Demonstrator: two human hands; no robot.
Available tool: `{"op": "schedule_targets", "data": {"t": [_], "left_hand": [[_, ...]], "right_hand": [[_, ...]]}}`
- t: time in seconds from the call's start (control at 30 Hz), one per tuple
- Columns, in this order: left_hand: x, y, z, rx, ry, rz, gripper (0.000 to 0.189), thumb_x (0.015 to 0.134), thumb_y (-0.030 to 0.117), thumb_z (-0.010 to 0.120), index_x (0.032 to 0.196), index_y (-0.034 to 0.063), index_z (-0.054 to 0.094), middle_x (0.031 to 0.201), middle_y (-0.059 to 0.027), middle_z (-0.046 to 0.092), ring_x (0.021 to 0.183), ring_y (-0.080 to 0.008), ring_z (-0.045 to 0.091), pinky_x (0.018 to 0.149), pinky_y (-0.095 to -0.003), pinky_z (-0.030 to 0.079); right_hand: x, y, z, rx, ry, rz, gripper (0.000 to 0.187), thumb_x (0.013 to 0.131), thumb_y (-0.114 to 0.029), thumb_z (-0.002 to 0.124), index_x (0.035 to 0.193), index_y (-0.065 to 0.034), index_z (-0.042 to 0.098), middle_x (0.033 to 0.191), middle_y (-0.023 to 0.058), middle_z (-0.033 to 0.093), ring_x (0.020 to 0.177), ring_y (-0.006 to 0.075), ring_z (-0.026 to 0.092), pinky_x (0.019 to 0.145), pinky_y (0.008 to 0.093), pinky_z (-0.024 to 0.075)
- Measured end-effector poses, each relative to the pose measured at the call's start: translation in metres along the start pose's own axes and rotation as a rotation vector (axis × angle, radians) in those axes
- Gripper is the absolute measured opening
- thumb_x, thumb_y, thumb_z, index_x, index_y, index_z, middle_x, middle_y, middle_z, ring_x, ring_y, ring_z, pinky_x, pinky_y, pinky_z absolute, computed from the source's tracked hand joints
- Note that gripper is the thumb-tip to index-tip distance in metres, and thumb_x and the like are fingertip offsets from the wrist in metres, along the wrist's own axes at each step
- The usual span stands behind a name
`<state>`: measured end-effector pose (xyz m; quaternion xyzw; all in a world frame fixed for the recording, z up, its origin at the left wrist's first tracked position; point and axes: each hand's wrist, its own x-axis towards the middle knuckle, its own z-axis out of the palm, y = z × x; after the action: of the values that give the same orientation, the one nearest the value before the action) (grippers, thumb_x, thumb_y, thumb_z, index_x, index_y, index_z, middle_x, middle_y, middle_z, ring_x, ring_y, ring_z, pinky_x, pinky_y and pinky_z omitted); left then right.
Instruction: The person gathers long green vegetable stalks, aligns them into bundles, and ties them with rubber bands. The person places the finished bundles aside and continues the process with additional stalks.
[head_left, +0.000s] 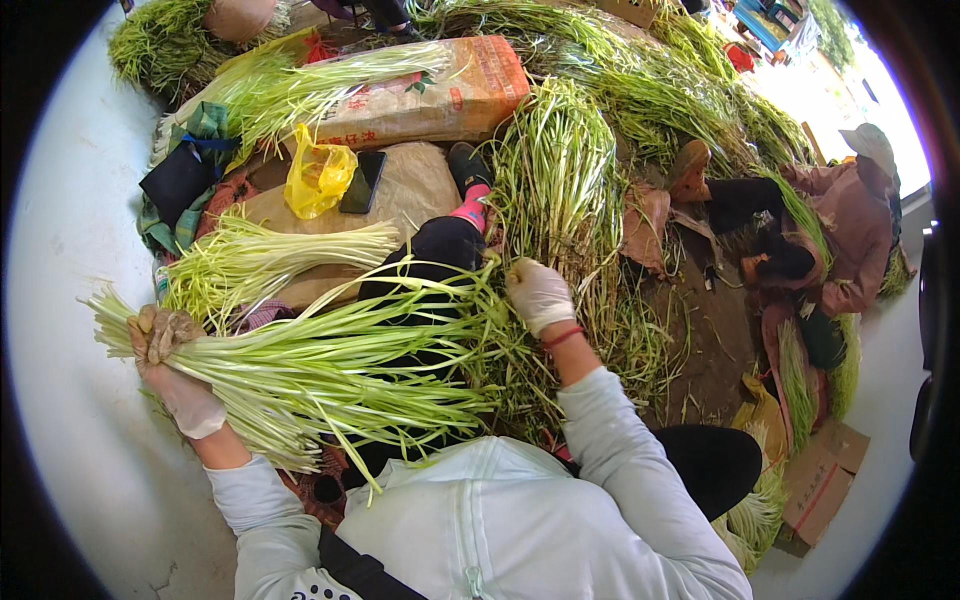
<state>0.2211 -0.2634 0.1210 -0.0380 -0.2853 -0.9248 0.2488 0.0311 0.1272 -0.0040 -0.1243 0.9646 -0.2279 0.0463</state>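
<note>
My left hand (169, 341), in a thin soiled glove, grips a bundle of long leafy vegetable stalks (337, 352) by the pale stem ends. Its green leaves fan out to the right across my lap. My right hand (538, 296), also gloved, is curled beside the leaf tips, above loose trimmed leaves (517, 367). Whether a leaf is pinched in its fingers cannot be made out. Beyond the left hand's bundle lies another bunch of pale stalks (300, 251) on a stuffed sack (420, 172). A large heap of untrimmed stalks (559, 165) stands just beyond my right hand.
On the sack are a yellow plastic bag (319, 176) and a smartphone (363, 182). Behind them, a printed package (427, 97) bears more stalks. A white wall (75, 247) runs along the left. At right sits a person (855, 217) holding stalks, near a cardboard box (821, 480).
</note>
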Motion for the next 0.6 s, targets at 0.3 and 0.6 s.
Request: {"op": "schedule_targets", "data": {"t": [0.3, 0.6], "left_hand": [[-0.001, -0.005, 0.005, 0.022, 0.071, 0.07, 0.022, 0.096, 0.025, 0.049, 0.078, 0.0123, 0.046, 0.055, 0.0067, 0.039, 0.051, -0.0034, 0.038, 0.053, -0.0201, 0.034], [-0.002, -0.013, 0.01, 0.022, 0.071, 0.075, 0.024, 0.096, 0.024, 0.049, 0.076, 0.0116, 0.046, 0.055, 0.008, 0.039, 0.047, -0.0023, 0.037, 0.052, -0.0199, 0.035]], "right_hand": [[-0.061, -0.048, -0.011, 0.318, -0.374, -0.299, 0.035, 0.08, -0.039, 0.067, 0.094, -0.0065, 0.067, 0.078, 0.0146, 0.065, 0.07, 0.0306, 0.062, 0.066, 0.0373, 0.049], [-0.047, -0.061, 0.012, 0.206, -0.133, -0.386, 0.018, 0.081, -0.023, 0.061, 0.081, -0.0048, 0.062, 0.074, 0.0179, 0.062, 0.07, 0.0369, 0.061, 0.061, 0.0444, 0.0482]]}}
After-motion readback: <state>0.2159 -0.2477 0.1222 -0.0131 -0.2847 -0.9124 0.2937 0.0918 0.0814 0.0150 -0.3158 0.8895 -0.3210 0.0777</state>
